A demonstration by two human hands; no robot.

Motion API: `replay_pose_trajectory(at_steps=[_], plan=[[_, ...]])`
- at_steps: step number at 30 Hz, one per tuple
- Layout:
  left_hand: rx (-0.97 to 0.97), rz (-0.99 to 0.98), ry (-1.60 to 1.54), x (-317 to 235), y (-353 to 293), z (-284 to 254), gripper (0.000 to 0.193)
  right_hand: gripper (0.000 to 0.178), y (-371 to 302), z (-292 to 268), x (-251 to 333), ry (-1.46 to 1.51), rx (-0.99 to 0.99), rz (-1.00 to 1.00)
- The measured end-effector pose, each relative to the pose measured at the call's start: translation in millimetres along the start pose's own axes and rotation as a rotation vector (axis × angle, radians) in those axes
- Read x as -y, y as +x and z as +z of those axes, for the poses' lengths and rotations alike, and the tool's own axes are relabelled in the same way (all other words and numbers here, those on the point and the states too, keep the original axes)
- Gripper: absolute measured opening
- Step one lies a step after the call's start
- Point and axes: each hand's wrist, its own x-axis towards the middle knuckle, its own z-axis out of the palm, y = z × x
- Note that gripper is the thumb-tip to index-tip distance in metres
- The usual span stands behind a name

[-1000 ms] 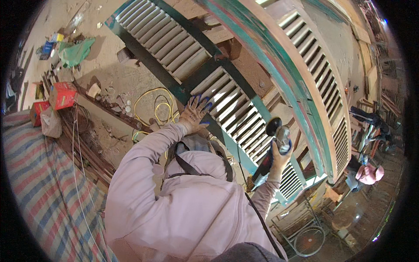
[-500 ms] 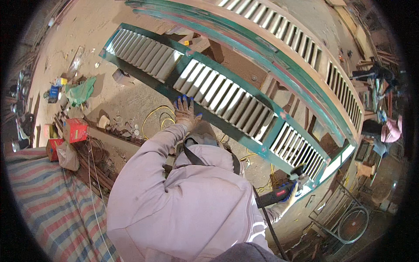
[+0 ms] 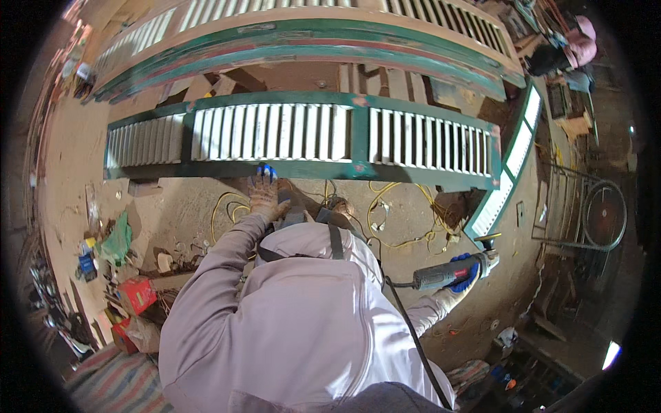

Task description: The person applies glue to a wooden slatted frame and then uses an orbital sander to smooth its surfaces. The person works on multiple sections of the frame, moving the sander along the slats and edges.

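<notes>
A long louvered shutter (image 3: pixel 303 169) with a green frame and pale slats lies across in front of me. My left hand (image 3: pixel 264 199), in a glove with blue fingertips, is at its near edge. Those fingers are stretched out and hold nothing; the tips reach the green rail. Well to the right, my gloved right hand (image 3: pixel 465 283) is wrapped round the body of a grey and black angle grinder (image 3: pixel 441 275). The grinder's disc (image 3: pixel 488 237) points away from me, apart from the long shutter. Whether it spins cannot be told. A black cord runs back along my right side.
Beyond lies a stack of more shutters (image 3: pixel 289 34). At right, a narrow green-framed panel (image 3: pixel 506 180) slants near the disc. Yellow cable (image 3: pixel 385 206) loops on the floor. A wheeled metal frame (image 3: pixel 604 215) stands far right; red boxes (image 3: pixel 138 294) are at left. Another person (image 3: pixel 582 43) is far right.
The view has turned, so the shutter now lies nearly level. The grinder in my right hand has come off the shutter's right end. My left hand remains at the near rail.
</notes>
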Motion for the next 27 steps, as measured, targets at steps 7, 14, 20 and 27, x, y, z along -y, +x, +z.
replay_pose_trajectory(at_steps=[7,14,20,27], plan=[[-0.041,0.081,0.032,-37.1,-9.7,-13.6,0.108,0.073,35.7,-58.3,-10.8,0.303,0.116,0.086],[0.046,-0.013,0.123,-3.2,-10.5,-9.0,0.103,0.071,27.3,-77.9,-15.9,0.336,0.034,0.094],[-0.008,-0.138,0.1,29.9,-8.3,5.5,0.102,0.067,9.1,-92.3,-10.5,0.261,-0.091,0.023],[0.102,-0.068,0.002,30.0,-14.6,-0.9,0.105,0.066,8.5,-105.0,-21.3,0.23,-0.044,-0.057]])
